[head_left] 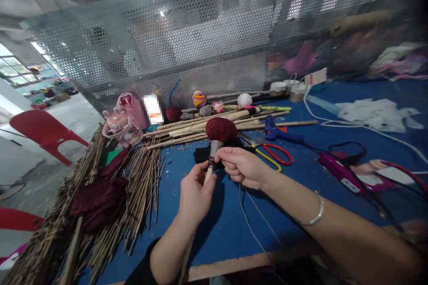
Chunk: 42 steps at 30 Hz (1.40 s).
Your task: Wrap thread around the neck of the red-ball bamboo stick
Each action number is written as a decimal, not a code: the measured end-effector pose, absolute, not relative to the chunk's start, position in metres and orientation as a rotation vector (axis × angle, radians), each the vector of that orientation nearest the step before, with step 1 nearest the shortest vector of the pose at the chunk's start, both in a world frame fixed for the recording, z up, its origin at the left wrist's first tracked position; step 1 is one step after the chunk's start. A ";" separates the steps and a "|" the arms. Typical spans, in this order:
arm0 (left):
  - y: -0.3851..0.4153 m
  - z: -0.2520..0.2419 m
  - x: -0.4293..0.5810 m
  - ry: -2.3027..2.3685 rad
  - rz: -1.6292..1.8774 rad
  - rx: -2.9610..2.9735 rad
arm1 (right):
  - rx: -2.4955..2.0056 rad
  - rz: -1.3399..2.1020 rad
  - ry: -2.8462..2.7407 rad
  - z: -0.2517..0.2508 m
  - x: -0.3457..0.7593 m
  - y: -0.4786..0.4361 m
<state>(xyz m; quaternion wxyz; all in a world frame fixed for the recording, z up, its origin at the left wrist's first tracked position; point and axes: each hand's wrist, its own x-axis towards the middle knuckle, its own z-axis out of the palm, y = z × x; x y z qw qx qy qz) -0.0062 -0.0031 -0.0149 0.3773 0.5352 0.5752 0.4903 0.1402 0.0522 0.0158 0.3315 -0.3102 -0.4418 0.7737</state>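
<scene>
My left hand (195, 196) is closed round a thin wooden stick (209, 173) just below its top. The stick carries a dark red fabric ball (221, 130) over a grey wrapped neck (215, 147). At that neck my right hand (242, 167) pinches its fingers together against the wrapping. A thin thread (249, 227) hangs down from under my right hand over the blue table (234, 227). A silver bangle (316, 216) sits on my right wrist.
Several bamboo sticks (214, 127) lie behind the ball, a heap of thin twigs (110, 205) with dark red cloth (100, 198) at left. Scissors (272, 153), a blue glue gun (277, 133) and a pink tool (341, 171) lie at right. Perforated metal screen (200, 40) behind.
</scene>
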 end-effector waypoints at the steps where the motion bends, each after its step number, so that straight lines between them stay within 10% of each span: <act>1: -0.003 -0.015 -0.006 1.477 1.257 1.356 | -0.818 2.022 -1.147 0.013 0.143 0.053; 42: -0.003 -0.007 0.005 1.138 1.308 0.881 | -0.877 1.659 -1.426 -0.009 0.136 0.051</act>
